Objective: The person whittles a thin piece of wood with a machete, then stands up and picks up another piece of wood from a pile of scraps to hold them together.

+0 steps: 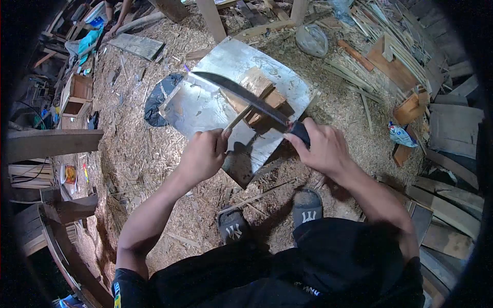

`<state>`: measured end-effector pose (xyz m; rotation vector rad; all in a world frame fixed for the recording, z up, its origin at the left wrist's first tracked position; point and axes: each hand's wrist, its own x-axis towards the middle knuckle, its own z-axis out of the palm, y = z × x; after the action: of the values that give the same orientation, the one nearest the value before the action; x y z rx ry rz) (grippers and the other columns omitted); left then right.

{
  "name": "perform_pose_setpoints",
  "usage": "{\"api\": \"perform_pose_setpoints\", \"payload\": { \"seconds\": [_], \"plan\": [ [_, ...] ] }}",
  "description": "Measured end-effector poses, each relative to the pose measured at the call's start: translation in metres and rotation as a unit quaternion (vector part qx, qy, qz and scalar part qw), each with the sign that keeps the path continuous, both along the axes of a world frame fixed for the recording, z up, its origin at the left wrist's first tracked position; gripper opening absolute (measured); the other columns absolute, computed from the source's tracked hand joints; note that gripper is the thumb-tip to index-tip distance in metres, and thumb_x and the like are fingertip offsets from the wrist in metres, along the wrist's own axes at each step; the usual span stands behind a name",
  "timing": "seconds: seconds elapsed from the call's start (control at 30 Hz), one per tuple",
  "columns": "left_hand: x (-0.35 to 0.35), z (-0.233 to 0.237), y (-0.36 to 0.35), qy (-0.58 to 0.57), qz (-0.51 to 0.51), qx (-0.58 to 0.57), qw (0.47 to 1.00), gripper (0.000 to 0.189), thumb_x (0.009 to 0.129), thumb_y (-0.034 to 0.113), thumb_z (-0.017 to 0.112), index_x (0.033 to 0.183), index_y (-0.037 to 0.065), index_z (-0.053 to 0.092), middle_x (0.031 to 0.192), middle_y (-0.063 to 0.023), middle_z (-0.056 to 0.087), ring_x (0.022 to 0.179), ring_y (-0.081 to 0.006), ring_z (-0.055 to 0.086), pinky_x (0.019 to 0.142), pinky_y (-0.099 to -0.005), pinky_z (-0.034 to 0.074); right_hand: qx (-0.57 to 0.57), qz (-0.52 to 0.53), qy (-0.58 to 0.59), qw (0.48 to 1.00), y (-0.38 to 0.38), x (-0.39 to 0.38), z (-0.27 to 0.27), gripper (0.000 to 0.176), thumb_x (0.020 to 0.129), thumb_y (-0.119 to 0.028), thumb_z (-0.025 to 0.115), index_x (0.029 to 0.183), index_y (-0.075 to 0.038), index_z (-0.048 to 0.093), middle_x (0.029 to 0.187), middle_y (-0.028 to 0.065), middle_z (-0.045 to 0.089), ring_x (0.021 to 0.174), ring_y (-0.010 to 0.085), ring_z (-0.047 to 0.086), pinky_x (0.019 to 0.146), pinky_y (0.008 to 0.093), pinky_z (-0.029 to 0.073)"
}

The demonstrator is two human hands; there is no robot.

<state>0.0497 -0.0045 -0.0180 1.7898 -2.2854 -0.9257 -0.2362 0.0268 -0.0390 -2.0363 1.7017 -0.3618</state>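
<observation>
My right hand is closed around the dark handle of a machete. The long blade slants up and left, passing over several wooden blocks. Between the closed fingers of my left hand is a thin wooden stick, its far end meeting the blade in this view. Beneath both lies a pale, scuffed sheet that looks like metal, and the blocks rest on it near its middle.
Wood shavings cover the floor around my sandals. A black plastic bag touches the sheet's left side. Scrap boards and strips pile up at right. Another person's arm shows at the upper left.
</observation>
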Motion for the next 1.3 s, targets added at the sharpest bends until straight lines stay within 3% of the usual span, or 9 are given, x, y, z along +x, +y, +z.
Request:
{"api": "perform_pose_setpoints", "payload": {
  "seconds": [0.3,0.4,0.6,0.73,0.87,1.07,1.13,1.27,1.3],
  "plan": [
    [-0.005,0.004,0.007,-0.154,-0.053,-0.085,0.983,0.025,0.097,0.025,0.064,0.091,0.001,0.061,0.066,-0.0258,0.063,0.066,-0.0466,0.065,0.057,-0.0542,0.052,-0.007,0.04,-0.09,0.995,0.009,0.0,0.002,0.042,0.096,-0.043,0.065,0.091,-0.002,0.057,0.069,0.0221,0.067,0.066,0.0429,0.07,0.061,0.0518,0.056],
    [-0.001,0.006,0.008,-0.172,-0.094,-0.1,0.975,0.022,0.101,0.024,0.054,0.097,0.002,0.06,0.064,-0.0249,0.065,0.062,-0.0445,0.068,0.057,-0.0528,0.055,-0.069,0.061,-0.141,0.986,0.006,-0.003,-0.003,0.041,0.096,-0.042,0.065,0.092,-0.002,0.057,0.068,0.0207,0.068,0.062,0.0412,0.07,0.057,0.0499,0.056],
    [0.0,0.005,0.009,-0.173,-0.109,-0.122,0.971,0.02,0.099,0.022,0.057,0.093,0.003,0.059,0.062,-0.0243,0.064,0.059,-0.043,0.068,0.055,-0.0518,0.055,-0.158,0.1,-0.119,0.975,0.006,-0.003,-0.003,0.04,0.096,-0.042,0.066,0.098,-0.003,0.06,0.068,0.0198,0.068,0.062,0.0372,0.071,0.055,0.0461,0.056],
    [-0.005,0.008,0.011,-0.178,-0.096,-0.117,0.972,0.02,0.099,0.021,0.058,0.092,0.002,0.059,0.062,-0.0243,0.064,0.059,-0.0431,0.067,0.053,-0.051,0.054,-0.05,0.011,0.014,0.999,-0.005,-0.003,-0.008,0.037,0.096,-0.039,0.067,0.095,-0.003,0.06,0.068,0.0202,0.068,0.065,0.0354,0.073,0.054,0.0443,0.057],
    [-0.002,0.004,0.012,-0.172,-0.101,-0.121,0.972,0.017,0.098,0.019,0.059,0.092,0.003,0.059,0.062,-0.0235,0.064,0.058,-0.0426,0.068,0.054,-0.0509,0.055,-0.145,0.093,-0.109,0.979,0.007,-0.007,-0.007,0.047,0.098,-0.047,0.059,0.093,-0.001,0.058,0.07,0.0224,0.068,0.064,0.0407,0.071,0.058,0.0498,0.056],
    [-0.004,0.009,0.01,-0.146,-0.115,-0.123,0.975,0.016,0.095,0.018,0.061,0.094,0.002,0.061,0.064,-0.0253,0.064,0.063,-0.0436,0.068,0.056,-0.0515,0.055,-0.065,0.004,-0.015,0.998,-0.002,-0.008,-0.015,0.039,0.092,-0.041,0.071,0.095,-0.004,0.06,0.066,0.0179,0.064,0.062,0.0391,0.068,0.055,0.0465,0.053],
    [-0.001,0.005,0.01,-0.147,-0.101,-0.107,0.978,0.016,0.094,0.017,0.062,0.096,0.002,0.062,0.066,-0.0256,0.065,0.064,-0.0441,0.068,0.057,-0.0516,0.055,-0.174,0.102,-0.119,0.972,0.007,-0.007,-0.012,0.041,0.094,-0.044,0.067,0.094,-0.003,0.059,0.069,0.0201,0.065,0.063,0.0417,0.068,0.056,0.0488,0.053],
    [-0.008,0.008,0.007,-0.164,-0.096,-0.057,0.98,0.015,0.093,0.016,0.063,0.098,0.001,0.064,0.067,-0.025,0.066,0.064,-0.0443,0.068,0.058,-0.0512,0.055,-0.049,-0.01,0.03,0.998,-0.005,-0.008,-0.018,0.039,0.095,-0.043,0.067,0.095,-0.004,0.062,0.068,0.0182,0.065,0.059,0.0361,0.068,0.054,0.0443,0.054],
    [-0.008,0.007,0.003,-0.163,-0.096,-0.062,0.98,0.015,0.093,0.016,0.063,0.098,0.001,0.064,0.067,-0.025,0.066,0.064,-0.0443,0.068,0.058,-0.0512,0.055,-0.067,0.03,-0.04,0.996,-0.003,-0.009,-0.012,0.04,0.094,-0.044,0.067,0.095,-0.005,0.062,0.069,0.0182,0.066,0.06,0.0363,0.069,0.054,0.0451,0.055]
  ]
}}
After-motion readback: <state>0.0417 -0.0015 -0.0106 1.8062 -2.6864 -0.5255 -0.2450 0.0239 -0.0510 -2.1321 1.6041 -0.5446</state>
